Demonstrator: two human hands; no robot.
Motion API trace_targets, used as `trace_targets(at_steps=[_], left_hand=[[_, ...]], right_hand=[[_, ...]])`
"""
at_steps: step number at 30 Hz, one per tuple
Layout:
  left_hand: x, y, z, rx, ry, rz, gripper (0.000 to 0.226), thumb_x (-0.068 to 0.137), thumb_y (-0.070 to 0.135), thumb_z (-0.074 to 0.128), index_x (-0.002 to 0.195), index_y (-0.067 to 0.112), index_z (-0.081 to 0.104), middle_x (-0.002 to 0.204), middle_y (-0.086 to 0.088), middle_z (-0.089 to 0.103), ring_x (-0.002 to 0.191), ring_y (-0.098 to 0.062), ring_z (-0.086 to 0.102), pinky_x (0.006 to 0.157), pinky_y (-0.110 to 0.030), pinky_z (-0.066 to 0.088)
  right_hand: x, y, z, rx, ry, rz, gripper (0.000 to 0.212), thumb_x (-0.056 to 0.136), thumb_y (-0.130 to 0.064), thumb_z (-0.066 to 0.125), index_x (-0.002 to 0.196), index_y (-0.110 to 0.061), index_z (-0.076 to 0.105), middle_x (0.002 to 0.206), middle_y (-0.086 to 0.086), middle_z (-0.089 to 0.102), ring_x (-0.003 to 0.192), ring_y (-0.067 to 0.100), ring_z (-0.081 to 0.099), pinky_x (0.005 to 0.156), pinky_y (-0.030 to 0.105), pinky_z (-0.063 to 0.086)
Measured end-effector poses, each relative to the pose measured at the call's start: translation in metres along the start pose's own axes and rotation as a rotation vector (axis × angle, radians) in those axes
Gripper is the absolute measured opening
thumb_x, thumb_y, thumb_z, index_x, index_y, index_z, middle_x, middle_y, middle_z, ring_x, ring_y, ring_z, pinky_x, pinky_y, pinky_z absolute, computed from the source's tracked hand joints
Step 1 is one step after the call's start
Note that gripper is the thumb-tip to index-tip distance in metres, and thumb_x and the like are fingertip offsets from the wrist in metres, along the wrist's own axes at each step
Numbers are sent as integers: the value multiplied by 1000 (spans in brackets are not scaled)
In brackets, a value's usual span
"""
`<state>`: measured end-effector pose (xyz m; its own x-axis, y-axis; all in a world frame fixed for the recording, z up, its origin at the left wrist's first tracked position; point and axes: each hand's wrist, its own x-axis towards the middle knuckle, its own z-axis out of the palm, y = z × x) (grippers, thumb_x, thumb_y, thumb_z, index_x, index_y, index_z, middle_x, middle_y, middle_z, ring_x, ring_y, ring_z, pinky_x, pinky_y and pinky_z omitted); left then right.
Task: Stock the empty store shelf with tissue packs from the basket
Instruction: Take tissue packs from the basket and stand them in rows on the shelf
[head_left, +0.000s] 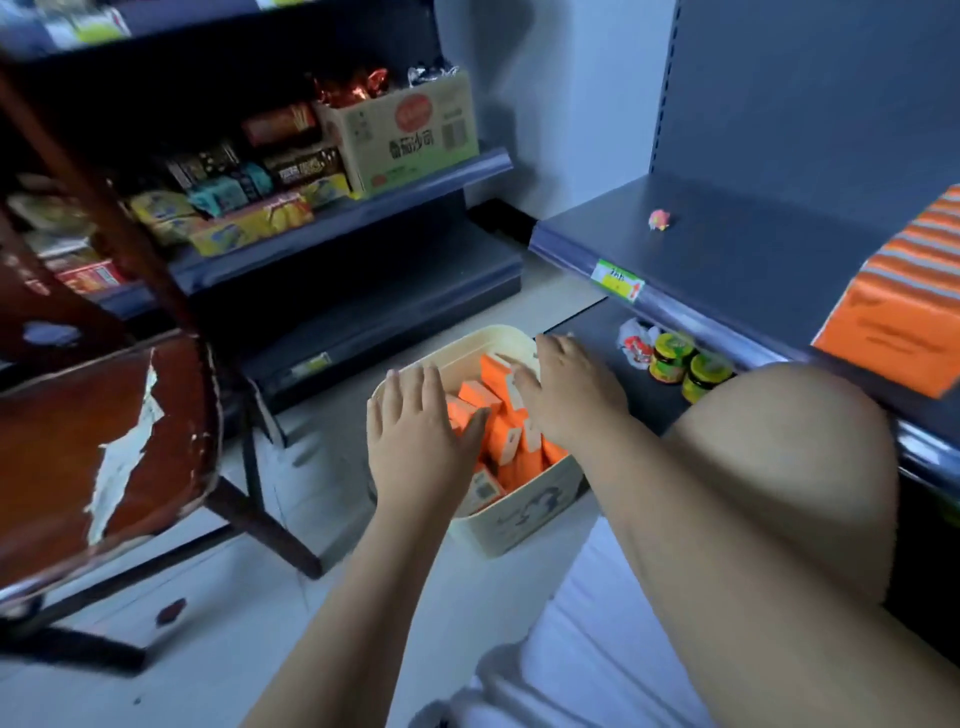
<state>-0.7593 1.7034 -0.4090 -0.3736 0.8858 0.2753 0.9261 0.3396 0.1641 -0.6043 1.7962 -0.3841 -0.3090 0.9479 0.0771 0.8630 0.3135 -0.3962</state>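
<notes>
Beside a bare knee (779, 467), left hand (415, 436) and right hand (571, 395) lay over tissue packs (501, 436) in the basket (524, 519), fingers (432, 382) straight and apart.

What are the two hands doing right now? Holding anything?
Left hand: open, fingers straight, above the orange rectangular tissue packs in the cream plastic basket.
Right hand: open, flat over those packs, gripping nothing visible.

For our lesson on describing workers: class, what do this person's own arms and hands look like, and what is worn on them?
The left forearm and right forearm are bare, with no sleeve in view. The left hand and right hand wear no gloves; no ring, watch or wristband shows on either.
</notes>
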Motion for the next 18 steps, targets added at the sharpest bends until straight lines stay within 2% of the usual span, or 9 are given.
trace_targets(at_steps=[4,7,13,16,18], left_hand=[[3,-1,37,31,-145,44,83,99,71,37,162,17,29,169,-2,30,160,-27,14,128,-50,14],[14,-1,66,1,-248,16,81,100,70,36,162,20,27,170,-1,28,160,-27,13,128,-49,13],[60,-3,130,-19,-389,-16,74,100,64,41,156,16,35,164,-6,38,157,-30,21,127,-51,19],[89,-3,166,84,-433,64,70,101,61,44,154,15,37,162,-8,40,157,-31,21,126,-50,20],[108,-1,189,135,-473,105,68,101,59,46,154,17,38,159,-9,43,155,-32,24,125,-50,22]], right_hand=[[17,11,24,33,-155,128,51,105,-50,40,138,-14,53,138,12,56,125,32,53,96,45,47],[37,15,42,50,-210,148,47,105,-47,42,136,-14,54,134,12,56,121,33,55,93,44,49],[100,27,90,104,-314,239,40,101,-37,51,132,-12,55,132,12,58,122,35,56,82,36,41],[137,34,119,128,-350,279,40,99,-35,52,133,-14,54,132,11,59,123,35,56,91,39,47],[158,40,135,100,-357,240,45,99,-36,50,142,-21,48,136,13,55,125,36,54,100,46,49]])
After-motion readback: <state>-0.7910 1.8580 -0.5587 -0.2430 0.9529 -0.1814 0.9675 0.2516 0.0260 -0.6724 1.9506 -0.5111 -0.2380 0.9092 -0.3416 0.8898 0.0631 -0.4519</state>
